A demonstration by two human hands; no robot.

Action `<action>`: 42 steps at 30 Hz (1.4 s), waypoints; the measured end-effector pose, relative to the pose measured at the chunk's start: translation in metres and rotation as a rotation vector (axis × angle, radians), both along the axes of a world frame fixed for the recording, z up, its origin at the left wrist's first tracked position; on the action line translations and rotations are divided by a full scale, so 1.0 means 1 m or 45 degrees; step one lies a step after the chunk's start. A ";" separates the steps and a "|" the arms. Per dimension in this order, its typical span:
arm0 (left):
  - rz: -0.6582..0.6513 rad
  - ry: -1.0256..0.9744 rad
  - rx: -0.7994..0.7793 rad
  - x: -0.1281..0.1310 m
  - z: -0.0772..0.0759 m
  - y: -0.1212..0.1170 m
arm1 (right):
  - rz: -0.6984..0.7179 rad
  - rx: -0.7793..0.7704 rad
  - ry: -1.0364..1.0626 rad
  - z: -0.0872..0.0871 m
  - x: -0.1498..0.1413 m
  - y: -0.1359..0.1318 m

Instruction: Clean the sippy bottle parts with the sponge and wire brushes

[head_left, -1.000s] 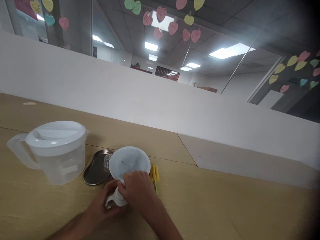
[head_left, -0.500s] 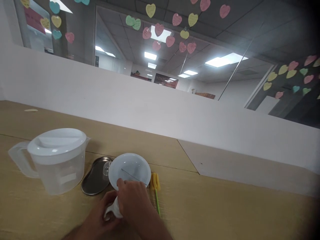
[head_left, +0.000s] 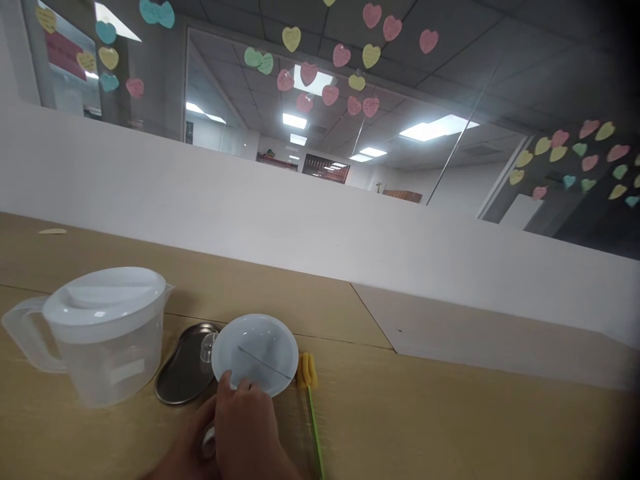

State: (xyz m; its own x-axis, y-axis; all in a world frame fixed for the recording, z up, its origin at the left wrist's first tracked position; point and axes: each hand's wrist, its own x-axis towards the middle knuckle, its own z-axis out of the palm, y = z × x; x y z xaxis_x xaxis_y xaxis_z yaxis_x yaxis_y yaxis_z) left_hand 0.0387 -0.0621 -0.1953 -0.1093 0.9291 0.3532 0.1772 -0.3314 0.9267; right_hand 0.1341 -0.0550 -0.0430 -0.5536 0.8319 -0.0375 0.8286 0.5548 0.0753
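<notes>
Close together at the bottom of the view, my left hand (head_left: 187, 440) and my right hand (head_left: 246, 423) are closed round a small white object (head_left: 209, 437). Only a sliver of it shows between them, so its kind stays unclear. Just beyond my right hand's knuckles is a white bowl (head_left: 273, 327), in which a thin dark rod (head_left: 263, 362) lies slantwise. A clear dome-shaped cap (head_left: 207, 347) rests at the edge of a kidney-shaped metal tray (head_left: 183, 373), left of the bowl.
A translucent lidded pitcher (head_left: 107, 363) stands at the left, its handle outward. Right of the bowl lies a yellow sponge brush (head_left: 307, 371) with a green handle. A white wall (head_left: 250, 213) with a window above borders the wooden table (head_left: 450, 427) at the back.
Both hands have moved slightly left and down in the view, and my right hand now covers most of the white object. The whole scene has shifted a little as the head moved.
</notes>
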 end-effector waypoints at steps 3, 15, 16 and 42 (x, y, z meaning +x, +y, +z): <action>-0.095 -0.038 -0.035 -0.002 0.008 0.000 | 0.010 0.002 0.063 0.004 0.003 -0.001; 0.053 0.295 0.259 -0.011 0.012 0.006 | 0.168 0.003 0.030 0.013 0.010 -0.005; 0.005 0.310 0.274 -0.011 0.014 0.006 | 0.158 0.002 0.052 0.013 0.010 -0.004; 0.261 1.156 0.338 -0.084 0.029 0.063 | 0.018 -0.150 0.150 0.054 0.043 -0.012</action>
State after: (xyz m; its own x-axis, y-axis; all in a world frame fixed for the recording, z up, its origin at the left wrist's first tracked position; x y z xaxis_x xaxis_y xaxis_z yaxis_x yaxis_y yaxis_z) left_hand -0.0457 0.0007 -0.1659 0.1575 0.8003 0.5786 0.8666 -0.3929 0.3076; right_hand 0.1768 -0.0674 0.0106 -0.5713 0.8179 -0.0684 0.8201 0.5654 -0.0885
